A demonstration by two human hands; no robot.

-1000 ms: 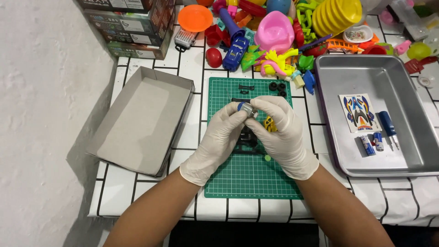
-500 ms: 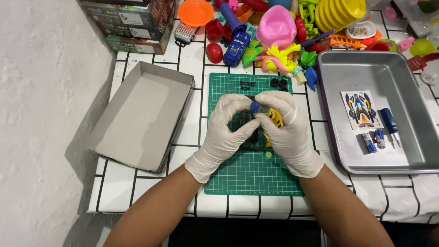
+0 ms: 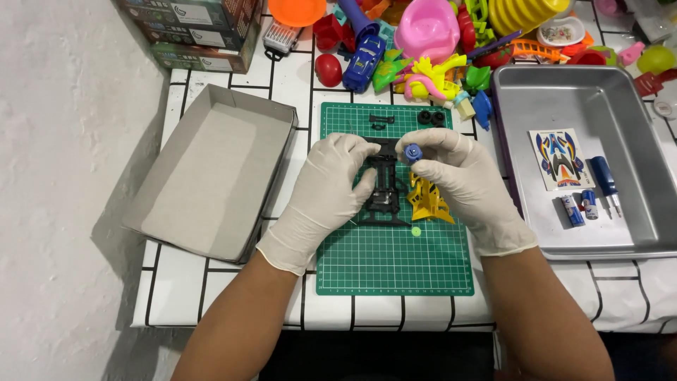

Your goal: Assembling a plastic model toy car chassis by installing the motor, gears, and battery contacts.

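Gloves cover both hands over the green cutting mat [image 3: 395,261] on the tabletop [image 3: 282,85]. A black toy car chassis [image 3: 385,185] at mid-mat is steadied by the left hand [image 3: 326,190], fingers pressed on its left edge. A small blue part [image 3: 413,153] is pinched by the right hand [image 3: 458,180], just above a yellow piece [image 3: 427,202]. A metal tray [image 3: 620,106] lies right.

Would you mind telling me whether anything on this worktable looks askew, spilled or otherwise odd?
Nothing looks spilled or broken. The grey cardboard box lid lies askew, its left edge overhanging the white tiled table. A small green round part lies loose on the green cutting mat, beside the yellow plastic piece.
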